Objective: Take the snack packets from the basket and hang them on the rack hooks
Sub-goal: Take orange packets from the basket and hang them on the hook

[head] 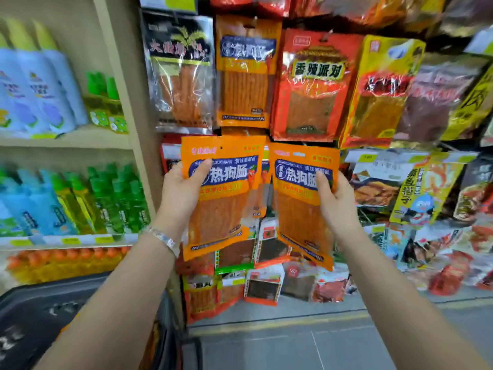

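Rack (400,155): it fills the middle and right of your view, with rows of snack packs hanging across it, mostly red, orange and yellow.
Shelf (66,141): it stands to your left, with beige boards carrying blue, green and orange bottles (40,89).
Floor (293,345): grey tiles run under the rack, crossed by a yellow line.
Basket (32,311): it sits dark and low at your left, beneath your left forearm. Its contents are too blurred to make out.
Hung packet (245,73): an orange one with a blue label hangs on the rack directly above your hands.
Left packet (224,196): it has the same orange and blue design. You hold it upright in front of the rack, its top edge just under the hung packet.
Right packet (301,201): it matches the left packet and sits just beside it, with its lower end swung slightly right. You cannot tell whether either one touches a hook.
Left grip (184,188): it is clamped on the left packet's left edge, with the thumb across the blue label.
Right grip (337,198): it is clamped on the right packet's right edge, with the thumb on the front.
Bracelet (164,239): a silver one is on your left wrist.
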`<state>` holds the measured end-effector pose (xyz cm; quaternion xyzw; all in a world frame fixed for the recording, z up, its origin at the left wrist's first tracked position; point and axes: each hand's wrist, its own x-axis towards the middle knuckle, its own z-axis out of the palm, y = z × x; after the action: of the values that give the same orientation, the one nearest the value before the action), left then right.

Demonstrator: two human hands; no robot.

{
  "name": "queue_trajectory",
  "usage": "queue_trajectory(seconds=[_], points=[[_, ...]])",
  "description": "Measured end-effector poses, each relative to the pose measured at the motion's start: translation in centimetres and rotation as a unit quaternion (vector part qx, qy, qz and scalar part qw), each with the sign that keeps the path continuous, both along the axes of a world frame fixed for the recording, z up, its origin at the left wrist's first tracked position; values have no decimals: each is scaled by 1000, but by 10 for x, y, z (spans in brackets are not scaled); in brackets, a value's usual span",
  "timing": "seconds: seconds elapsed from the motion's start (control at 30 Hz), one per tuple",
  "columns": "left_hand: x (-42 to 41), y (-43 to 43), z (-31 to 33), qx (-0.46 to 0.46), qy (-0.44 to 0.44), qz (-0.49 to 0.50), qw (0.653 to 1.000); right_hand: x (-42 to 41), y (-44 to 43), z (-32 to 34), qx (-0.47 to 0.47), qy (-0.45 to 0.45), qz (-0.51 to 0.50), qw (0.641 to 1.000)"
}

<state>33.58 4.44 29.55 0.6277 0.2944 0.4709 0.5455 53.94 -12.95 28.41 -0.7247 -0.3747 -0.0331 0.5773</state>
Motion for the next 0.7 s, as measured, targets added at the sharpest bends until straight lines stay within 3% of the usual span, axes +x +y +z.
queue_trajectory(seconds=[0.23,0.43,0.7], points=[[22,44,71,17,-105,12,994,39,64,87,103,-19,5,994],[37,82,91,29,-117,15,993,61,127,147,182,32,64,981],[47,121,98,-1,-130,12,991,75,193,177,198,100,133,966]])
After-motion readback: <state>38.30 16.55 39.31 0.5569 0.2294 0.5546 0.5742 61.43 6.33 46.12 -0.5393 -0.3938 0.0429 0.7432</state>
